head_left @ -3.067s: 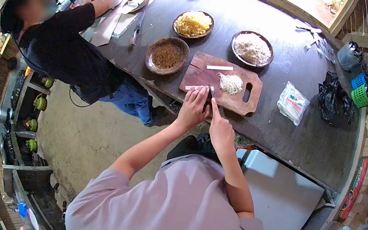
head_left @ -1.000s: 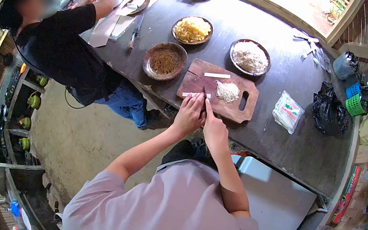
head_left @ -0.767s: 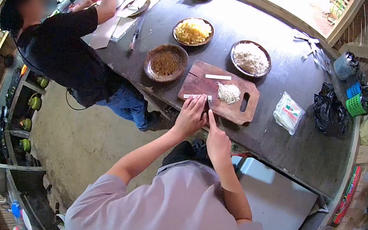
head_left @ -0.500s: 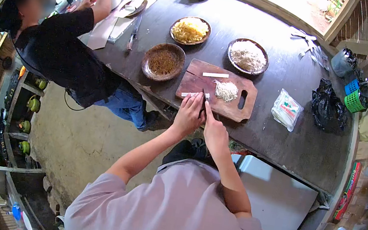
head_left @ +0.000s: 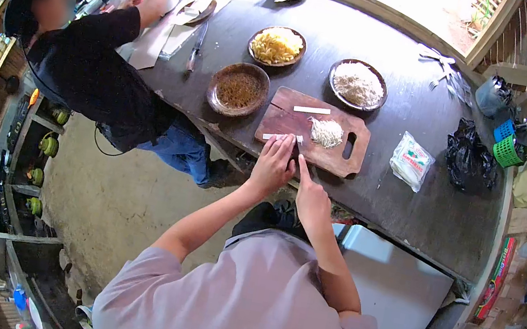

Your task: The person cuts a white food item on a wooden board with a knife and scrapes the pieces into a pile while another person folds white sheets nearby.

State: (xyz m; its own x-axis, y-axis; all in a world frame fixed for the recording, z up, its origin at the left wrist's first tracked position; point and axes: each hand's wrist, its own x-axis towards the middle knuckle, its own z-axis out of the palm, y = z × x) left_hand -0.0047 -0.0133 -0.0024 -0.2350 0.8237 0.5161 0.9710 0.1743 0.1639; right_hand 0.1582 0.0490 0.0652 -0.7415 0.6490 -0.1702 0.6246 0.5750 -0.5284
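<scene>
On the wooden cutting board (head_left: 280,113), a white strip (head_left: 271,136) lies under the fingertips of my left hand (head_left: 271,168), which presses it down. My right hand (head_left: 312,199) grips a knife (head_left: 298,148), index finger stretched along it. Most of the knife is hidden by the hand, and its blade is beside the strip's right end. Small cut white bits sit by the blade. A pile of thin white shreds (head_left: 326,133) rests right of centre on the board, and another whole white strip (head_left: 312,110) lies near the board's far edge.
Beyond the board stand a brown bowl with dark residue (head_left: 216,101), a bowl of yellow pieces (head_left: 277,47) and a bowl of white flour-like stuff (head_left: 358,84). Right are a white packet (head_left: 411,163) and a black bag (head_left: 468,155). Left, a co-worker (head_left: 94,70) stands near another knife (head_left: 196,49).
The knife has drawn back slightly toward me beside the strip's end. My left hand stays on the strip. The whole view has shifted a little.
</scene>
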